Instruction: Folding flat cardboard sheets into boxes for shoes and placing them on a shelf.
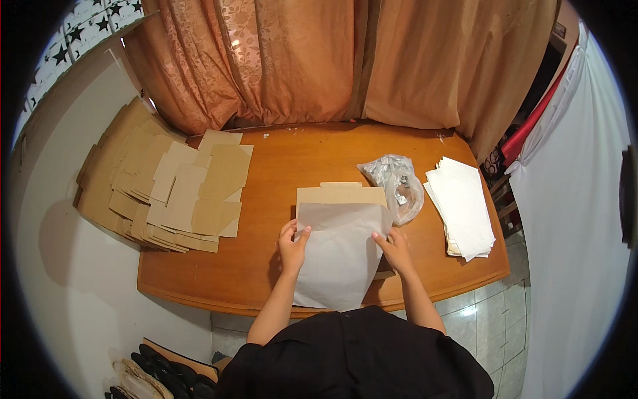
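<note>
A sheet of thin white tissue paper [337, 256] spreads across a cardboard box [342, 195] in front of me, its lower end reaching the table's near edge. My left hand [291, 247] grips the sheet's left side, thumb on top and fingers underneath. On the opposite side my right hand [393, 249] pinches the sheet near its upper right corner. Above the sheet shows the box's brown far part with a small tab; the paper hides most of the rest. Beyond my right hand lies a clear plastic bag [401, 189] with small items I cannot make out.
Flattened cardboard boxes [179, 189] are piled at the left of the wooden table [279, 156]. A stack of white paper sheets [462, 206] lies at the right. Orange curtains [299, 60] hang behind the table, and a white cloth [565, 199] hangs at the right.
</note>
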A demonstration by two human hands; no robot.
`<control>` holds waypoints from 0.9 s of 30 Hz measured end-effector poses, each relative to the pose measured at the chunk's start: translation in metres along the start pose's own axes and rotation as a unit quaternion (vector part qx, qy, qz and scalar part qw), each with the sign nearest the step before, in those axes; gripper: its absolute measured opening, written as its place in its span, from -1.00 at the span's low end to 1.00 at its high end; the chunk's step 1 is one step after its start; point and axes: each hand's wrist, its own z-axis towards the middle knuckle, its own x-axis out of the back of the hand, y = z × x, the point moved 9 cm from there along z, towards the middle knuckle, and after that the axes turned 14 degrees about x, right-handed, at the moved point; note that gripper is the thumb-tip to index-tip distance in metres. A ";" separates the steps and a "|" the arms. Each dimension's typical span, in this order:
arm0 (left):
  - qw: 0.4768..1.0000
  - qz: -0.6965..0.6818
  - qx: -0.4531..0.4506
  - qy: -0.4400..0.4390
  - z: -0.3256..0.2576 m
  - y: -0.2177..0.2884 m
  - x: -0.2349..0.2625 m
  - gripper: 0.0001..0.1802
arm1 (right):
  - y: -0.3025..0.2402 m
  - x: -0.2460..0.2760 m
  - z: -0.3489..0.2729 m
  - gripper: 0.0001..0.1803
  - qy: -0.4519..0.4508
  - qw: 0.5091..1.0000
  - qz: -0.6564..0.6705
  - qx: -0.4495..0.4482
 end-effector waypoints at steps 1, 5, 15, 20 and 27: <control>1.000 -0.003 0.003 0.009 0.003 0.000 -0.002 -0.63 | 0.008 -0.004 -0.003 -0.58 -0.033 0.998 -0.054 -0.008; 1.000 0.002 -0.004 0.013 0.018 -0.008 -0.012 -0.64 | 0.019 -0.003 -0.004 -0.65 -0.018 0.990 -0.129 -0.052; 0.946 0.317 0.019 0.062 0.049 -0.002 -0.031 -0.65 | 0.060 0.001 0.041 -0.74 0.061 0.981 -0.181 -0.039; 0.931 0.360 0.022 0.058 0.059 -0.002 -0.028 -0.61 | 0.054 -0.010 0.048 -0.69 0.009 0.970 -0.225 -0.087; 0.927 0.287 -0.240 -0.023 0.024 0.068 -0.041 -0.50 | 0.045 0.019 0.016 -0.49 0.107 0.966 -0.235 -0.028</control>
